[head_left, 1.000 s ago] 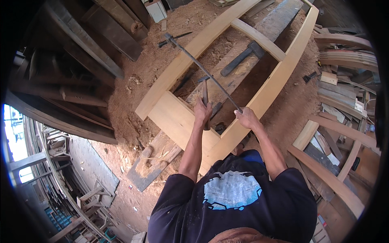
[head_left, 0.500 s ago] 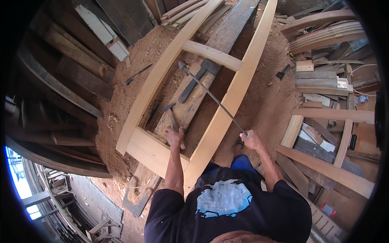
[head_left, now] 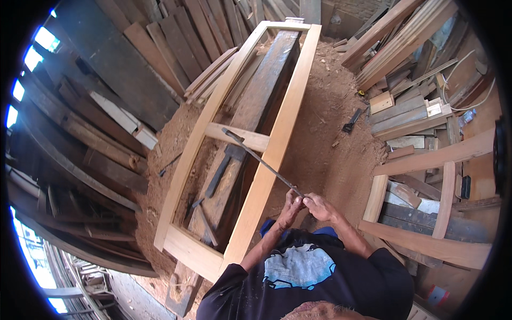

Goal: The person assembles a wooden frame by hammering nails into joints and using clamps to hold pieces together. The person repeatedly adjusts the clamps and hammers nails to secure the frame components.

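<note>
Both my hands meet in front of my body at the near end of a long thin dark metal rod (head_left: 266,166). My right hand (head_left: 318,207) is closed round its end. My left hand (head_left: 290,209) is closed against the rod just beside it. The rod slants away over the pale wooden frame (head_left: 280,130), its thicker far tip above a crosspiece. Inside the frame, a dark T-shaped mallet (head_left: 218,173) and a small hammer (head_left: 206,221) lie on a worn plank (head_left: 229,188).
Sawdust (head_left: 330,144) covers the floor around the frame. A smaller wooden frame (head_left: 421,242) lies at right over scrap boards. Stacked curved timbers (head_left: 381,58) stand at far right, and dark boards (head_left: 101,69) lean at left. A black tool (head_left: 351,121) lies on the sawdust.
My left hand has left the small hammer and come right to the rod. My right hand has moved slightly left with the rod. The view has shifted, showing the frame's far end.
</note>
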The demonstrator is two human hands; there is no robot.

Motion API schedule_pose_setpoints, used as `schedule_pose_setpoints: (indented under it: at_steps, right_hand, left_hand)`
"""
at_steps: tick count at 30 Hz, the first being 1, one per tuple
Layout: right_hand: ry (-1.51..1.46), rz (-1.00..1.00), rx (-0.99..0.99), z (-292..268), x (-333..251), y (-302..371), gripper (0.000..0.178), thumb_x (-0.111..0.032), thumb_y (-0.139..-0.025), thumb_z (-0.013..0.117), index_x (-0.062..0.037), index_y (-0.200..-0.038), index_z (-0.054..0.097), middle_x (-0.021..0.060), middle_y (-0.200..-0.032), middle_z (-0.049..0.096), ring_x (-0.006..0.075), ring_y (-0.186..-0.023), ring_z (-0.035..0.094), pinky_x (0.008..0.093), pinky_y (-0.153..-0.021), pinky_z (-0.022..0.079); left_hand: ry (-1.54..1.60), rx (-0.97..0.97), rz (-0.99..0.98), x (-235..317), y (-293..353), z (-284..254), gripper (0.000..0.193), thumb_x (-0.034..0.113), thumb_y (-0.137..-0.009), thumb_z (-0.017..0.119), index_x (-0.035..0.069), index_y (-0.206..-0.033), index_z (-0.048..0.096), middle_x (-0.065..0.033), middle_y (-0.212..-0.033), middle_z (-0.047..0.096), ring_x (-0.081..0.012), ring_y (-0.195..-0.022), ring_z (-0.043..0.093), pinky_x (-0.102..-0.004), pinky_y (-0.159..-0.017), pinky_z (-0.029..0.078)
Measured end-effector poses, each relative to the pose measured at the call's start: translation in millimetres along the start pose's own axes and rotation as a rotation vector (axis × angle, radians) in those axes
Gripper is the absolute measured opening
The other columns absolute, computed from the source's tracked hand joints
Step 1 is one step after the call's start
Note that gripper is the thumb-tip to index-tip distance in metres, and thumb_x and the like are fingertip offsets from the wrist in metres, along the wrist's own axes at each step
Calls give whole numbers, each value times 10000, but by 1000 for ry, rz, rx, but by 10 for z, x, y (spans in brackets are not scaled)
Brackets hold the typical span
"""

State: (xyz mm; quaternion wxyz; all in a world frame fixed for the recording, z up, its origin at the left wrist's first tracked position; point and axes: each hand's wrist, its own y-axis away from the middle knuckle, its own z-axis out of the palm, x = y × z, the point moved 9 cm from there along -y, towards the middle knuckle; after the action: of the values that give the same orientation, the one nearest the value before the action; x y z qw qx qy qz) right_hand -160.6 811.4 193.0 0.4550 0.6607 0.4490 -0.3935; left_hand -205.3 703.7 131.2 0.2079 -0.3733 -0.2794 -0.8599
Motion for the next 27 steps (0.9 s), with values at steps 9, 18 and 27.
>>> schedule_pose_setpoints:
  at_steps: [9, 18, 27]
  right_hand:
    - [59, 23, -5, -1036, -407, -872, 427, -355, -1015, 488, 39, -957, 640, 243, -870, 695, 351, -828, 687, 479, -730, 527]
    - [39, 142, 91, -2141, -777, -1975, 396, -330, -999, 540, 48, -1007, 658, 206, -761, 655, 301, -762, 686, 450, -691, 532]
    - [-171, 113, 183, -2914, -588, -2740, 462, -385, -1021, 527, 64, -1045, 634, 89, -720, 622, 182, -665, 613, 350, -631, 514]
  left_hand:
    - [646, -617, -379, 43, -851, 1176, 719, 588, -967, 557, 133, -1500, 396, -88, -1495, 488, -276, -1390, 470, -480, -1157, 385]
    - [124, -677, -608, 269, -2448, 1318, 520, 122, -966, 688, 54, -1430, 463, -111, -1361, 586, -255, -1256, 583, -364, -1059, 507]
    - [276, -736, -169, 2003, -3829, 1601, 753, 426, -899, 746, 136, -1509, 413, -109, -1364, 577, -238, -1249, 551, -412, -1069, 412]
